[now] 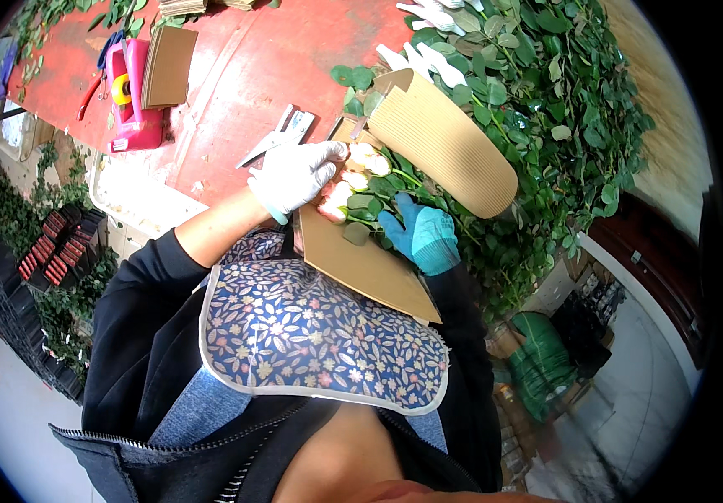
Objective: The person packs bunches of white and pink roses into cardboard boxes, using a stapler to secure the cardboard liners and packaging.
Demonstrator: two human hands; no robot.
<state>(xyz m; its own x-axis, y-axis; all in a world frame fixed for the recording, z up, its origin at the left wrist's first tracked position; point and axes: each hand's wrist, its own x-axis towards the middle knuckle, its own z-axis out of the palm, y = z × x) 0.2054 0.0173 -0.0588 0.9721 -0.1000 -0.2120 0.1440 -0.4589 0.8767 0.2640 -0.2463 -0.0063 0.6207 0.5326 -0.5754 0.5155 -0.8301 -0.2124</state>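
Observation:
Pale pink and cream roses (336,199) lie with their leafy stems on a sheet of brown cardboard (360,261) in front of my body. My left hand (294,174), in a white glove, is curled closed at the left of the rose heads, its fingertips against them; what lies inside the fingers is hidden. Over the leaves just below the blooms rests my right hand (425,235), in a blue glove, thumb and fingers apart. A curved flap of corrugated cardboard (445,138) stands up behind the roses. Beyond my left hand lies a metal stapler-like tool (284,134).
On the red table (244,59), a pink tape dispenser (137,105) stands beside stacked cardboard pieces (168,69) at the left. A large heap of leafy stems (546,92), with white-wrapped heads (428,63), fills the right. Black crates (61,243) and greenery sit on the left floor.

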